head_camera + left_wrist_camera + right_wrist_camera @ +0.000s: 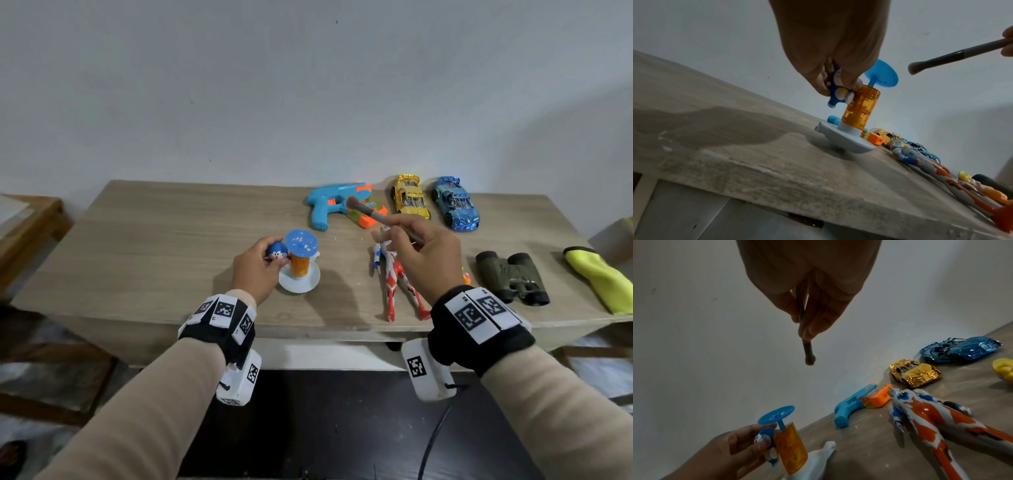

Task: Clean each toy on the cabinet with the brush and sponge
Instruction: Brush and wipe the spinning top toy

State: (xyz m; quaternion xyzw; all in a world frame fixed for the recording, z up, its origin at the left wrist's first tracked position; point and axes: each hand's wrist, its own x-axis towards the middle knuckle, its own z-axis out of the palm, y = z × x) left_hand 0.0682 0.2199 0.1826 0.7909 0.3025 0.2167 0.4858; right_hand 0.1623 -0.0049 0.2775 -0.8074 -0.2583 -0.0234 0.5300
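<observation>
While my left hand (255, 270) pinches the small blue figure on the spinning toy (300, 262) standing on the cabinet (154, 240), and my right hand (424, 255) grips the brush (368, 212) above it, I would steady the toy and sweep lightly over its blue disc.

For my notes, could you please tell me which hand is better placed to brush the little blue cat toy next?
Probably the right hand: it already holds the brush in its grip, bristles in the air. The left hand is occupied, pinching the blue cat toy against its orange cylinder.
</observation>
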